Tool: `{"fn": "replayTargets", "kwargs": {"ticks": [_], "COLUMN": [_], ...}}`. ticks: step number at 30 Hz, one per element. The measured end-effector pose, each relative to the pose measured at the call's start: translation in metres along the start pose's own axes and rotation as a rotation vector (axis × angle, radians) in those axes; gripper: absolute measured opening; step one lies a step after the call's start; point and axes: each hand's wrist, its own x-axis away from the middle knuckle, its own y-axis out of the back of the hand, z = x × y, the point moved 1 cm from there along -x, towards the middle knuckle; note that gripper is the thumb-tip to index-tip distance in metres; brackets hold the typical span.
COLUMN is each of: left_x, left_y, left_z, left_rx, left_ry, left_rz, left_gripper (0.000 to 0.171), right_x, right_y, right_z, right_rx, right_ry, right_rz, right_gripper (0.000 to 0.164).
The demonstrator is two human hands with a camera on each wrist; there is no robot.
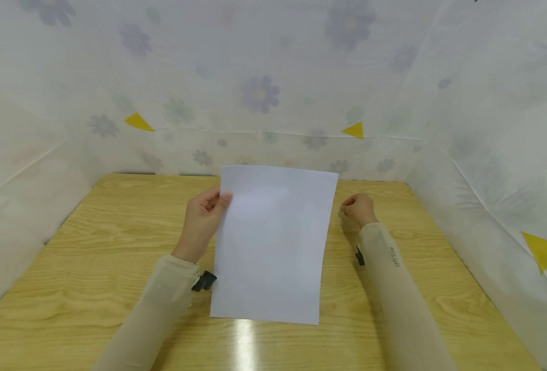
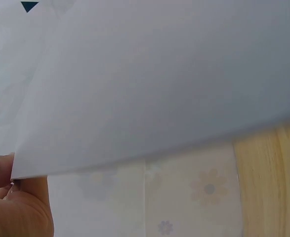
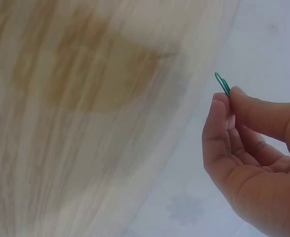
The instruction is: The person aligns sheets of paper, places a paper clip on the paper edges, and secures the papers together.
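Note:
My left hand pinches the left edge of a white sheet of paper, thumb in front and fingers behind. The sheet hangs upright over the table, slightly bowed, its face blank. In the left wrist view the paper fills most of the picture, its edge caught between thumb and fingers of the left hand. To the right of the sheet, apart from it, is my right hand. Between its thumb and index fingertip it pinches a small green paper clip, seen clearly in the right wrist view.
A wood-grain table lies under both hands. White flowered sheeting walls in the back and both sides. Yellow triangles mark it, one at back left, one at back right and one on the right side.

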Motion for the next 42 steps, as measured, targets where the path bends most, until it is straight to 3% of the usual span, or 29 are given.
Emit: {"fn": "replayTargets", "kwargs": {"ticks": [9,19,28,42], "left_x": [0.001,0.006,-0.001,0.0], "left_y": [0.0,-0.002,0.0,0.001], "left_z": [-0.002,-0.022,-0.002,-0.003], "left_rx": [0.002,-0.008,-0.008,-0.003], "left_ry": [-0.002,-0.038,-0.054,-0.03], "left_rz": [-0.001,0.024,0.018,0.017], "left_gripper": [0.031,0.026,0.029,0.032], "right_x": [0.001,0.002,0.006,0.011], "right_y": [0.005,0.007,0.009,0.015], "right_z": [0.004,0.01,0.019,0.024], "right_rx": [-0.03,-0.049,-0.025,-0.032], "right_ry": [0.027,0.063,0.112,0.117], "right_rz": [-0.01,-0.091,-0.15,-0.17], "right_gripper": [0.017,0.014,0.015,0.016]}}
